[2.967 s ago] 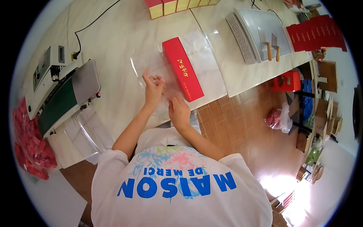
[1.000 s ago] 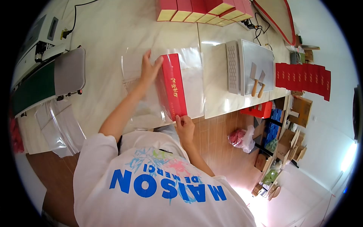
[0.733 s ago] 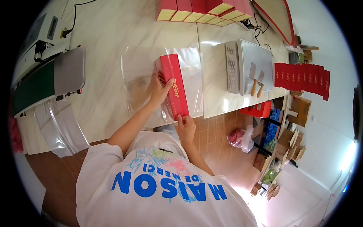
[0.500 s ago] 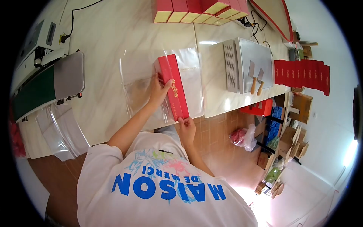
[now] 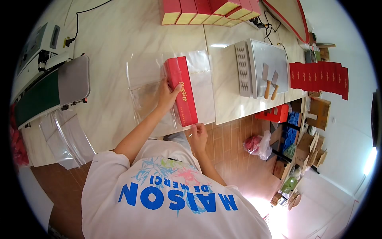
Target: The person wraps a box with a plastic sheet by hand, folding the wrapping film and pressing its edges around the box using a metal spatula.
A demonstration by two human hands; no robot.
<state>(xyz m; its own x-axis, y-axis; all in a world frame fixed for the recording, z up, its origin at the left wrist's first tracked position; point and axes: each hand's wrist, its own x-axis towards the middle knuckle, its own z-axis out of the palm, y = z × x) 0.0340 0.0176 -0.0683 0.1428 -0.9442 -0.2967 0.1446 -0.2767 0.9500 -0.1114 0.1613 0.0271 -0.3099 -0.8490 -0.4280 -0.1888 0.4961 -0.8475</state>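
Note:
A long red gift box (image 5: pixel 184 99) with gold lettering lies on clear plastic film (image 5: pixel 147 85) near the table's front edge. My left hand (image 5: pixel 169 95) grips the box from its left side, thumb on the top face, the other fingers partly hidden along the side. Just off the near end of the box is my right hand (image 5: pixel 199 137), its fingers closed together. From them sticks out a small, thin white piece (image 5: pixel 190 135), too small to name.
Red boxes (image 5: pixel 203 14) stand in rows at the back. Right of the work lies a metal hotplate (image 5: pixel 266 55) with two wooden-handled spatulas (image 5: pixel 271 89). At left are a belt machine (image 5: pixel 51 87) and folded plastic sheets (image 5: pixel 67 137). Red boxes (image 5: pixel 318 77) also stand at far right.
My right hand has come off the near end of the box and sits slightly apart, a thin white piece showing in its fingers. The box has tilted slightly under my left hand.

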